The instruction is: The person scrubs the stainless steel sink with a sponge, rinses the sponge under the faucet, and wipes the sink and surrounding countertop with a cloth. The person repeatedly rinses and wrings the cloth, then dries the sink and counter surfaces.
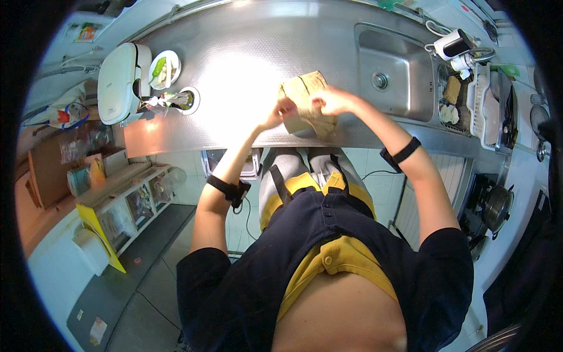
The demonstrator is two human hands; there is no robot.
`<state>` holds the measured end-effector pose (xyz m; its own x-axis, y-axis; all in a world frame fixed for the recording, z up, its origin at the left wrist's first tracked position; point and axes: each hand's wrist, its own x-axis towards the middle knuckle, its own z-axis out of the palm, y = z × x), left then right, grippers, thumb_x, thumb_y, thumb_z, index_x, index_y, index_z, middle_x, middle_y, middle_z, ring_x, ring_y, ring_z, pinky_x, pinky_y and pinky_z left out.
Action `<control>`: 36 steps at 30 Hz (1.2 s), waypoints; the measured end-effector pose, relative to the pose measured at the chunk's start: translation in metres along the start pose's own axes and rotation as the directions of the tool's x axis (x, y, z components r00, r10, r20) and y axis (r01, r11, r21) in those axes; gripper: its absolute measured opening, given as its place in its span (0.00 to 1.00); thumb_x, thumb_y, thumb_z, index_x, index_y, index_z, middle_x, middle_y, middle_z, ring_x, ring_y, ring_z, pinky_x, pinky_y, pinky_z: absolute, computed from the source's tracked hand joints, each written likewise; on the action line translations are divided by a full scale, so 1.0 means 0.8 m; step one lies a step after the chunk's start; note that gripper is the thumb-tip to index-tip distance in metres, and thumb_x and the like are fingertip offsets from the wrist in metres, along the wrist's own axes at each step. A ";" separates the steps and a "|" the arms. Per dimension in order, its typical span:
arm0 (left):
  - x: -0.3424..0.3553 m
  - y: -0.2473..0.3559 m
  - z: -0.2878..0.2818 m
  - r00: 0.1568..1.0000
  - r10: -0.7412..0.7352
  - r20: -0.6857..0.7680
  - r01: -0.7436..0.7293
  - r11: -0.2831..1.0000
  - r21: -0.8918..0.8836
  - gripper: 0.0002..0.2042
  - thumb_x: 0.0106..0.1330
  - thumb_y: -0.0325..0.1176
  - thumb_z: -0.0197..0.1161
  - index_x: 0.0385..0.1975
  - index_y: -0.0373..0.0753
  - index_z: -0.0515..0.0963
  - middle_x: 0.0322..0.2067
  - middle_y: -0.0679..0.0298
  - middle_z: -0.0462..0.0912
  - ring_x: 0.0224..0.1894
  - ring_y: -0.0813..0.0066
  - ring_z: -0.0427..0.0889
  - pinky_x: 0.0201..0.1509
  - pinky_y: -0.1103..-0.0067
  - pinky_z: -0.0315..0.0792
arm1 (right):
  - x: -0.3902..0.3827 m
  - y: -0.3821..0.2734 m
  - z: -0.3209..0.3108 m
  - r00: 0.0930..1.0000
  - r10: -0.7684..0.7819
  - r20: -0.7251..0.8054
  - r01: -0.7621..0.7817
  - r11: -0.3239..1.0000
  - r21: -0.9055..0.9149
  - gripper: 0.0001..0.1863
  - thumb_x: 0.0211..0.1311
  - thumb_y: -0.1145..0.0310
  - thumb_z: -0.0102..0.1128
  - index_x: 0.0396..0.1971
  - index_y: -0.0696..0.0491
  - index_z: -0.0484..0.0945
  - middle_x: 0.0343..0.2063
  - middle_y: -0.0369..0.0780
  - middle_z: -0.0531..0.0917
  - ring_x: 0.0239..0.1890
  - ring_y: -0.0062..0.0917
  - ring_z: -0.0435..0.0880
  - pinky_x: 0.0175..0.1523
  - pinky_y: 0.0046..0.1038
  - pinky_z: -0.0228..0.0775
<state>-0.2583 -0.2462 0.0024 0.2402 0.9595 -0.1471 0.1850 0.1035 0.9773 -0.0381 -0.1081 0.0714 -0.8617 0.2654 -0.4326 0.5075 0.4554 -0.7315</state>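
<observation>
- Cloth [309, 104], tan, one only, lies rumpled on steel counter [246, 70] near front edge, just left of sink [394, 79].
- Left hand [275, 114] curled, fingers pinching cloth's left edge, w/ wrist band on.
- Right hand [332, 101] also closed on cloth's right side, fingers bent over it; both hands gripping, cloth between them.
- Progress, my guess: mid-way. Cloth partly doubled, still lumpy, not a neat flat square yet.
- Count: 2 hands, 1 cloth, 1 sink, empty as far as I can tell.
- Off to left: 1 white appliance [120, 82], 2 small dishes, plate [165, 68] w/ greens and bowl [186, 100] beside it.
- Right of sink: 1 rack [469, 97] w/ sponges, bits too small to count.
</observation>
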 end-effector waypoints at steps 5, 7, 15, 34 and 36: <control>0.035 0.007 0.001 0.754 0.419 -0.506 0.169 0.620 0.766 0.24 0.60 0.28 0.63 0.58 0.43 0.71 0.61 0.52 0.69 0.64 0.49 0.65 0.68 0.59 0.60 | 0.029 -0.004 0.011 0.545 -0.450 -0.707 -0.040 0.829 -0.559 0.31 0.53 0.75 0.60 0.60 0.49 0.69 0.61 0.42 0.70 0.61 0.38 0.69 0.66 0.42 0.60; 0.027 0.006 0.024 0.911 0.253 -0.326 0.110 0.613 0.782 0.25 0.59 0.30 0.65 0.58 0.43 0.71 0.67 0.52 0.62 0.68 0.49 0.60 0.70 0.55 0.56 | 0.015 -0.002 0.050 0.716 -0.428 -0.552 -0.012 0.782 -0.623 0.33 0.55 0.65 0.62 0.63 0.47 0.67 0.65 0.43 0.65 0.69 0.39 0.59 0.72 0.52 0.46; 0.006 -0.033 0.048 0.927 0.228 -0.299 0.082 0.654 0.752 0.24 0.51 0.28 0.66 0.53 0.40 0.75 0.68 0.47 0.55 0.71 0.38 0.47 0.70 0.52 0.54 | -0.015 0.019 0.096 0.834 -0.205 -0.512 -0.082 0.872 -0.483 0.32 0.54 0.57 0.62 0.61 0.44 0.71 0.62 0.45 0.66 0.68 0.38 0.58 0.69 0.54 0.45; -0.043 0.025 0.062 0.858 -0.476 -0.195 0.214 0.675 -0.707 0.18 0.61 0.35 0.64 0.48 0.33 0.74 0.53 0.54 0.71 0.53 0.60 0.72 0.56 0.68 0.69 | 0.012 0.064 0.124 0.592 0.799 -0.101 -0.421 0.414 0.807 0.35 0.42 0.50 0.77 0.49 0.51 0.73 0.43 0.37 0.77 0.41 0.24 0.76 0.37 0.27 0.71; -0.036 0.035 0.053 0.866 -0.459 -0.196 0.175 0.648 -0.742 0.18 0.62 0.36 0.64 0.48 0.32 0.74 0.52 0.55 0.72 0.51 0.61 0.73 0.55 0.69 0.70 | 0.018 0.061 0.105 0.612 0.791 -0.012 -0.451 0.361 0.816 0.33 0.46 0.51 0.74 0.51 0.50 0.73 0.46 0.38 0.77 0.44 0.25 0.76 0.44 0.27 0.71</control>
<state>-0.2197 -0.2817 0.0278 -0.0640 0.8354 -0.5460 -0.5449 0.4291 0.7204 -0.0258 -0.1535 -0.0148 -0.1261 0.5324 -0.8371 0.5741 -0.6490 -0.4992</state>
